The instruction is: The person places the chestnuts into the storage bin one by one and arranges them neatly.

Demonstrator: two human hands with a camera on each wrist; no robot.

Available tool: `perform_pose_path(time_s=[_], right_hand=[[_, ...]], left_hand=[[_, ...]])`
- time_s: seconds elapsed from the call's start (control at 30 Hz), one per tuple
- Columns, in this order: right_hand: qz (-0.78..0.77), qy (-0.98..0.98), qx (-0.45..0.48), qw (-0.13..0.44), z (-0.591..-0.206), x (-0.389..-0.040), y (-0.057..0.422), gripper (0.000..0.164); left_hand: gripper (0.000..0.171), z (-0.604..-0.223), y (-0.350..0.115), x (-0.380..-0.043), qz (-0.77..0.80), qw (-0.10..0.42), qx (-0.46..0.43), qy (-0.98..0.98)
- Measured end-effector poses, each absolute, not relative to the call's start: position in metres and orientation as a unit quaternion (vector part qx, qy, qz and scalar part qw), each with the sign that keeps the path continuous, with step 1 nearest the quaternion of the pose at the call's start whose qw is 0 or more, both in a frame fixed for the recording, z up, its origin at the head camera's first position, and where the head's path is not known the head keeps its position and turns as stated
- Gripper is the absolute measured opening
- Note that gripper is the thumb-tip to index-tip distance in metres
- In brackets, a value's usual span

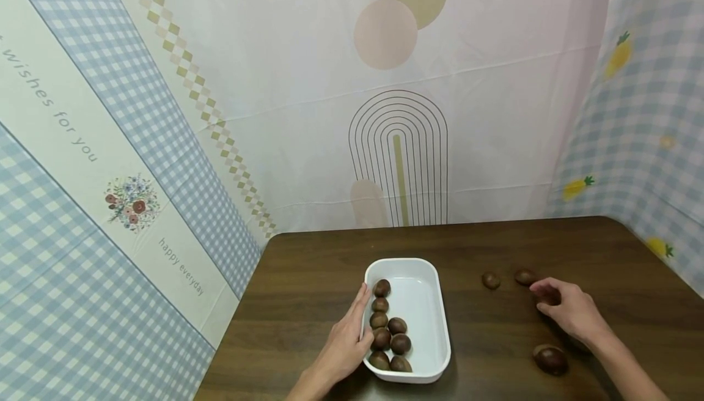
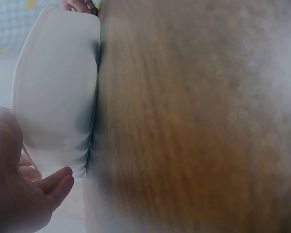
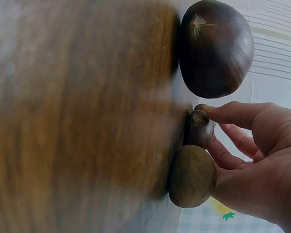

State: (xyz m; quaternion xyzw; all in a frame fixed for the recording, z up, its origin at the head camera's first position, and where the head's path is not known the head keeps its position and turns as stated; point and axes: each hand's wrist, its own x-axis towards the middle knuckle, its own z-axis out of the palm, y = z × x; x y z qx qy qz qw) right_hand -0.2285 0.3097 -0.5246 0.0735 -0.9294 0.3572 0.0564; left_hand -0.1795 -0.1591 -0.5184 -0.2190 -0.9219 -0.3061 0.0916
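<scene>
A white rectangular tray holds several brown chestnuts along its left side and near end. My left hand grips the tray's left wall, thumb at the rim and fingers along the outside. In the left wrist view, the hand is at the tray's outer wall. At the right, my right hand curls its thumb and fingers around a chestnut on the table. The right wrist view has that chestnut at the fingertips, partly overlapped by the thumb.
Two chestnuts lie past the right hand, one farther left and another close to the fingertips. A larger, dark chestnut is nearer me. Beneath the right wrist sits a dull brown one. Printed cloth hangs behind the wooden table.
</scene>
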Motion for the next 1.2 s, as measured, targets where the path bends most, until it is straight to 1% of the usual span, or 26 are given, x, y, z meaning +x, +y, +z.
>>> perform_pose_path(time_s=[0.5, 0.77, 1.2], right_hand=[[0.357, -0.931, 0.065, 0.043, -0.524, -0.229, 0.311, 0.033], [0.352, -0.931, 0.069, 0.062, -0.524, -0.228, 0.309, 0.032], [0.371, -0.92, 0.094, 0.089, -0.517, -0.226, 0.287, 0.031]], left_hand=[[0.077, -0.519, -0.16, -0.18, -0.308, 0.088, -0.214, -0.923], [0.077, -0.52, -0.16, -0.18, -0.308, 0.086, -0.213, -0.923], [0.075, -0.52, -0.16, -0.179, -0.305, 0.1, -0.219, -0.922]])
